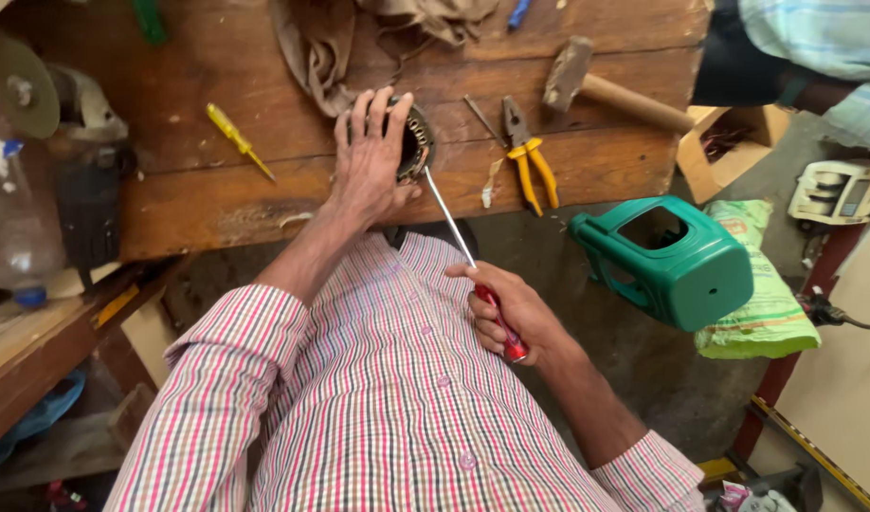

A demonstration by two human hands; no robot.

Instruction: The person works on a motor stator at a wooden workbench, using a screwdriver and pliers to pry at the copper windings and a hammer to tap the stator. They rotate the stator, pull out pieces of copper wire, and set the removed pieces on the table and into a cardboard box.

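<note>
My left hand (369, 156) grips a round motor stator (417, 144) with copper windings, holding it on edge against the wooden workbench (217, 204). My right hand (511, 313) holds a red-handled screwdriver (497, 313). Its long metal shaft (447, 216) slants up and left, with the tip inside the stator's opening. My checked shirt fills the lower middle of the view.
On the bench lie yellow-handled pliers (528, 156), a small yellow screwdriver (238, 140), a wooden-handled hammer (606, 87) and a brown cloth (326, 47). A grinder (46, 104) and clear bottle (13, 218) sit at left. A green plastic stool (677, 261) lies tipped at right. Another person's sleeve (824, 47) shows at top right.
</note>
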